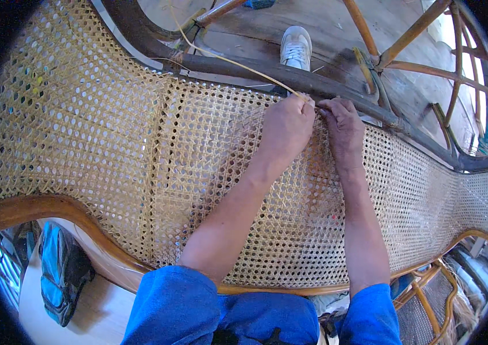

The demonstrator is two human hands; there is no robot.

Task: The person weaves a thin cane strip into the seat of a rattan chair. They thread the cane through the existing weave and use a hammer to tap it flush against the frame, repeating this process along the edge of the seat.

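Wooden plank floor (336, 29) lies beyond a long curved wooden frame with a woven pale cane panel (209, 190). Left hand (286, 127) rests on the panel at its dark far rail (244, 64), fingers pinched together on a thin pale cane strand (227, 59) running up-left over the rail. Right hand (344, 129) sits just beside, fingers curled against the weave at the rail. White sneaker (296, 46) stands on the floor past the rail.
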